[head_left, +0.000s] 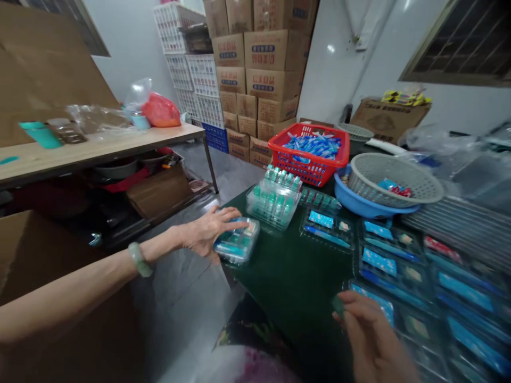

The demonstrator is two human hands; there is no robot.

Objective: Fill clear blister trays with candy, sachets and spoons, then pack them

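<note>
My left hand (211, 231) lies over a clear plastic case (243, 247) with teal and blue things inside, at the table's left edge. Its fingers stretch across the top and the thumb side grips the near end. At lower right, my right hand (367, 324) is closed in a pinch on a small dark green piece (337, 305), blurred. Beyond the left hand stands a clear tray of green-capped bottles (273, 202). Near the right hand, open clear trays (327, 229) hold blue packets, blue toothbrush-like sticks and small pale pieces.
A red basket (275, 151) of blue-wrapped items stands at the table's far end. Beside it, a grey colander (423, 183) rests in a blue basin (355, 205). Stacked cartons (265, 82) line the back. A wooden side table (120, 139) is at left.
</note>
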